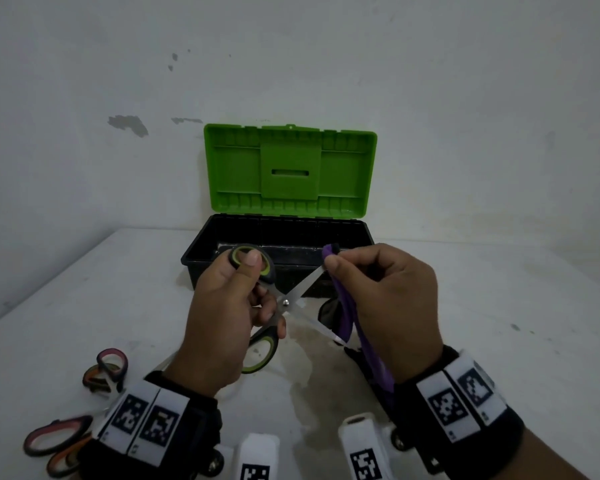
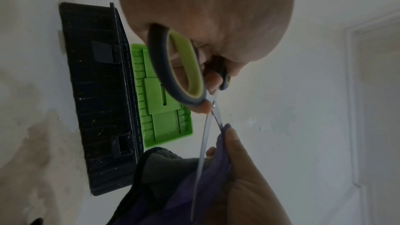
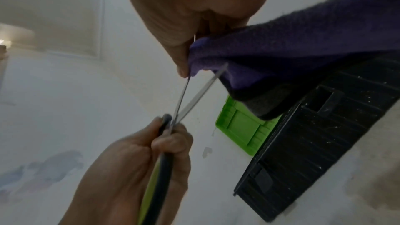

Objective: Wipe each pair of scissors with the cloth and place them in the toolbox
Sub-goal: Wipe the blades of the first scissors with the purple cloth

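Observation:
My left hand (image 1: 243, 299) grips the green-and-grey scissors (image 1: 284, 301) by their handles, blades spread apart in an X above the table. My right hand (image 1: 371, 289) pinches the purple cloth (image 1: 347, 317) around the tip of the upper blade, and the rest of the cloth hangs down past the lower blade. The left wrist view shows the scissors (image 2: 207, 126) running from my fingers into the cloth (image 2: 216, 168). In the right wrist view the cloth (image 3: 281, 54) wraps one blade of the scissors (image 3: 184, 95). The black toolbox (image 1: 201, 252) with its green lid (image 1: 288, 168) up stands just behind my hands.
Other scissors with pink and orange handles (image 1: 106, 370) lie at the near left of the white table (image 1: 84, 306), more of them (image 1: 54, 441) by my left wrist. A wall rises right behind the toolbox. Two white marker blocks (image 1: 361, 445) sit at the near edge.

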{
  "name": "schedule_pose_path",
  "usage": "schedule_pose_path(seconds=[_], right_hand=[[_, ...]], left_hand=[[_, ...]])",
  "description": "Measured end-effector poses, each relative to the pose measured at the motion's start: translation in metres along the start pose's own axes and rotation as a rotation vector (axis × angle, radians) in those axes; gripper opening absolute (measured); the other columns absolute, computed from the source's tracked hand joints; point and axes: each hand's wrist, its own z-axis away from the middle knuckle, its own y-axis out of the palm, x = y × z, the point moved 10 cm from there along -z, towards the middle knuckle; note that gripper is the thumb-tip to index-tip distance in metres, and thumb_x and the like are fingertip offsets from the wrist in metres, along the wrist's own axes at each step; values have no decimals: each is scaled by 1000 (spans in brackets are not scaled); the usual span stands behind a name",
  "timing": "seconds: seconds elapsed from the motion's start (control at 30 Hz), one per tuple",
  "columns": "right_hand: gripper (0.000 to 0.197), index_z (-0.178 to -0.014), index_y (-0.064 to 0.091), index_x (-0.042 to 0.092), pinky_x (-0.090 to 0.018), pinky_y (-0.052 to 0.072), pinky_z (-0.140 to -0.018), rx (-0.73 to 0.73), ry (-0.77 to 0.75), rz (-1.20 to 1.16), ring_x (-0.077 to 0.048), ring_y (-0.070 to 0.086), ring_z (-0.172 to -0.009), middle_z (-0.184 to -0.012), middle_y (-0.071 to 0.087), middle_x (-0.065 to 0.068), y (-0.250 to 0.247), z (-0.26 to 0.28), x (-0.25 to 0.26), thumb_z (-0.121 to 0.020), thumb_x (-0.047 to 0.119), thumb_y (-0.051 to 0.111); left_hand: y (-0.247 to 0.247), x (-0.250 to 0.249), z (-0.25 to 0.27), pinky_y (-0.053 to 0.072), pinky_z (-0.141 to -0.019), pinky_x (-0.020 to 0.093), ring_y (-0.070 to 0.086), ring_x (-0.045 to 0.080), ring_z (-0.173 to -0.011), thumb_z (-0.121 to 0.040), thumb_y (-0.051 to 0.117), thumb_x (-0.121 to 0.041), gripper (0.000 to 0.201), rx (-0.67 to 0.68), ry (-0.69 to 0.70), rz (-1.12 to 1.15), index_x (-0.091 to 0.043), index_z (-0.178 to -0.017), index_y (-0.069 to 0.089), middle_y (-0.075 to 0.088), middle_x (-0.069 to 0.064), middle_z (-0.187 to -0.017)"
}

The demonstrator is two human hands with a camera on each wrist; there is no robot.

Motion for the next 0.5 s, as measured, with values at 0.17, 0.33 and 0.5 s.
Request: schedule_pose_path(seconds=[0.17,0.33,0.5], right_hand=[[8,-75,79,20,-14,51,-58,51,8,23,-2,68,-62,-68,74,11,6,4,-1,-78,19,86],[10,-74,76,12,-19,49,-45,-60,77,-69,-4,63,-42,-54,70,6,-23,-21,-3,-82,14,82],[7,-76,78,23,-29,58,-58,16,-12,40,-14,70,-59,-66,74,6,-13,-13,10,-79,23,84]], left_hand=[[-1,0,2,45,-43,34,35,20,-44,-102,45,-18,27,1,-2,-35,-6,-78,52,35,9,-54],[-3,-3,1,48,-43,34,37,18,-46,-103,44,-21,27,-39,31,-122,-5,-83,51,38,4,-53],[-3,-13,-3,52,-47,36,41,17,-50,-103,45,-27,25,-78,127,-285,-9,-86,52,41,2,-54]])
